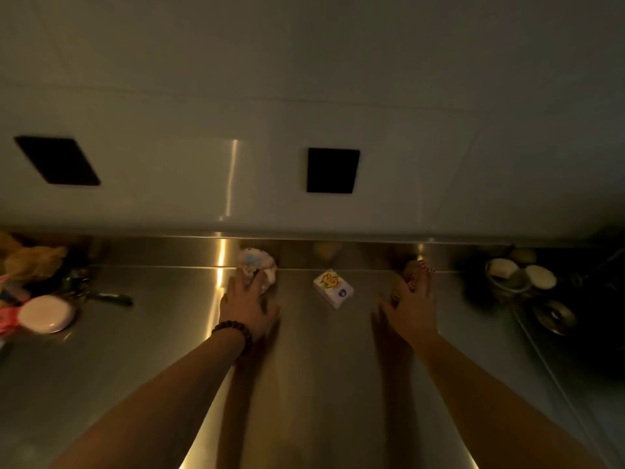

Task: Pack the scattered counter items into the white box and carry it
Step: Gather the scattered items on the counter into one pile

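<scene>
1. Stainless steel counter [321, 367] everywhere, dim warm light, both arms reaching to the back edge where the upstand meets the wall.
2. Left hand [245, 304], beaded bracelet [233, 333] on the wrist, has its fingers spread and laid over a crumpled white packet with a pale blue print [254, 262]. It touches the packet, but I can't tell if it has really closed around it. My guess is the spread fingers are there to scoop something soft and squashy.
3. Right hand [414, 308] is stretched toward a small brownish item with red-and-white bits [417, 267] tucked against the back ledge. Fingers are long and fairly straight, at or just on it. It's too blurry to call it a pinch.
4. Between the two hands sits a little white carton with a yellow cartoon print [333, 287], turned at an angle and untouched.
5. Far left there's a round pinkish-white case [45, 314] near a heap of yellow and red clutter. On the far right, some bowls [521, 274] sit in the shadows.
6. The white box isn't in view at all, so packing looks barely started. Grabbing with both hands at once probably saves trips.
</scene>
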### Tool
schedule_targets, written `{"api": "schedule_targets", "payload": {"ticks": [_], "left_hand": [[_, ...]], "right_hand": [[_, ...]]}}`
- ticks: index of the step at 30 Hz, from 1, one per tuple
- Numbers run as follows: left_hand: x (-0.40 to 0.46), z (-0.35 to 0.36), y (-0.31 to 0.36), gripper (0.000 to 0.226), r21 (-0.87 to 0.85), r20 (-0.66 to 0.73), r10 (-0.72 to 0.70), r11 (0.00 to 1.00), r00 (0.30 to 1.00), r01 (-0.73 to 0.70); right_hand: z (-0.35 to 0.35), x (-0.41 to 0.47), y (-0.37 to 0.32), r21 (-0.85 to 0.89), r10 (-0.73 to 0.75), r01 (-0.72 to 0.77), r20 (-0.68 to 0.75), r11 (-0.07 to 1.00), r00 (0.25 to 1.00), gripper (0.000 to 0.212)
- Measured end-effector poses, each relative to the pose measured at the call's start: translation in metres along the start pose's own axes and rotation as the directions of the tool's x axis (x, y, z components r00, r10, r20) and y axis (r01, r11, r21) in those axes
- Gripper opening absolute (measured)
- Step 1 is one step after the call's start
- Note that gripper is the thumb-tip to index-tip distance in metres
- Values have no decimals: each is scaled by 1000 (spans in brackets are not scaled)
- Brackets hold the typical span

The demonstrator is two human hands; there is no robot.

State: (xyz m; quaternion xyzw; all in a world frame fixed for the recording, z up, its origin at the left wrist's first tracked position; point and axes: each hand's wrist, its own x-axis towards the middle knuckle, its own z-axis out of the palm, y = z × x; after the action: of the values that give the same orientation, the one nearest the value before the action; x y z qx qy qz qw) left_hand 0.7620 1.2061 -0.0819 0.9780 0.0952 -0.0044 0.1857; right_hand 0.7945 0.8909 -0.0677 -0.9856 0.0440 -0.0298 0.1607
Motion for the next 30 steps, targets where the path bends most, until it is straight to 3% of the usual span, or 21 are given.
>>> {"api": "schedule_targets", "payload": {"ticks": [4, 6, 8, 11, 14, 16, 18, 24, 30], "left_hand": [[20, 15, -3, 77, 91, 74, -26, 996, 997, 19], [26, 17, -1, 67, 106, 29, -17, 994, 999, 14], [30, 15, 2, 52, 103, -53, 18, 995, 998, -13], [30, 9, 9, 41, 110, -82, 61, 993, 995, -52], [22, 6, 12, 40, 66, -93, 73, 996, 993, -67], [14, 3, 12, 38, 43, -114, 89, 996, 990, -85], [6, -2, 10, 36, 14, -139, 99, 995, 985, -98], [-20, -18, -13, 31, -35, -206, 73, 996, 976, -81], [-57, -40, -45, 31, -114, -293, -59, 993, 954, 26]], "right_hand": [[17, 21, 10, 24, 23, -23, 29, 999, 999, 49], [20, 26, 10, 54, 0, 0, -4, 999, 1000, 42], [19, 27, 5, 207, -16, 19, -17, 978, 1000, 41], [15, 20, -16, 385, -62, 116, -150, 916, 987, 43], [18, 14, -57, 442, -191, 301, -277, 845, 942, 43], [28, 10, -78, 468, -293, 378, -246, 799, 924, 38], [42, 8, -88, 460, -339, 360, -129, 812, 932, 41], [61, 4, -86, 382, -291, 254, 42, 889, 956, 51], [55, -23, -121, 477, -378, 326, 14, 816, 926, 50]]}}
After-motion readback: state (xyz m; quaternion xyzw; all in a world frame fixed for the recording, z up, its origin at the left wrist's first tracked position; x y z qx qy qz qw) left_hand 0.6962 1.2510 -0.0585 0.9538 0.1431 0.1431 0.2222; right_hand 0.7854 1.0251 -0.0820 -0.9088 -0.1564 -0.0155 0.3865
